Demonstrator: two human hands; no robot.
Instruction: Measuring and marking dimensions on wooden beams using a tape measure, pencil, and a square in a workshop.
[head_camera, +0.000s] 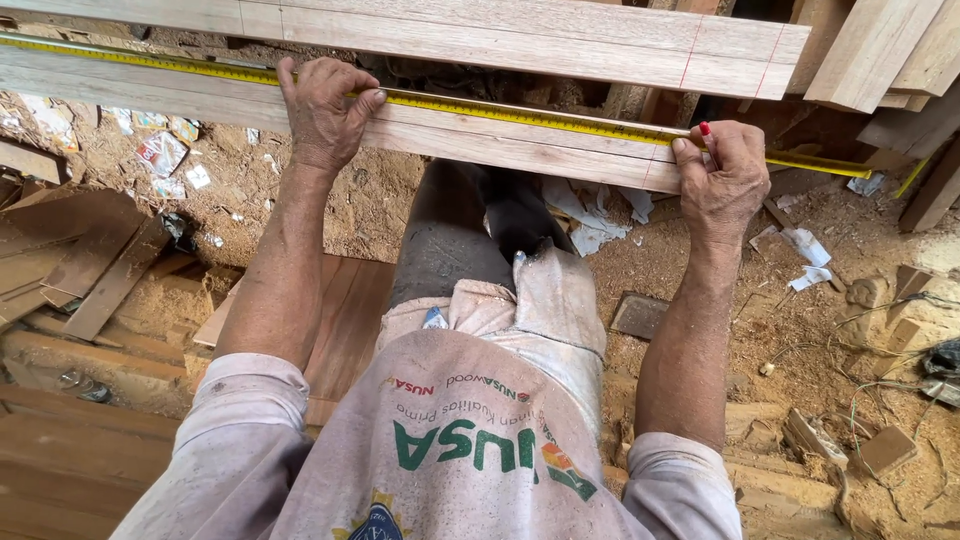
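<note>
On the long wooden board (470, 140), the left hand (322, 112) is pressing the yellow tape measure (520, 117) flat while the right hand (722, 180), pinching a red pencil (706, 133), is getting ready to draw a careful mark beside the tape.

Yellow tape measure (520, 118) stretched flat along pale plank (500, 145); red pencil (706, 135) at plank's edge.

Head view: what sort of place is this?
Most likely a rough woodworking or carpentry shop. The left hand pins a yellow tape measure along a long plank, the right hand holds a red pencil, and sawdust and offcuts cover the ground.
</note>
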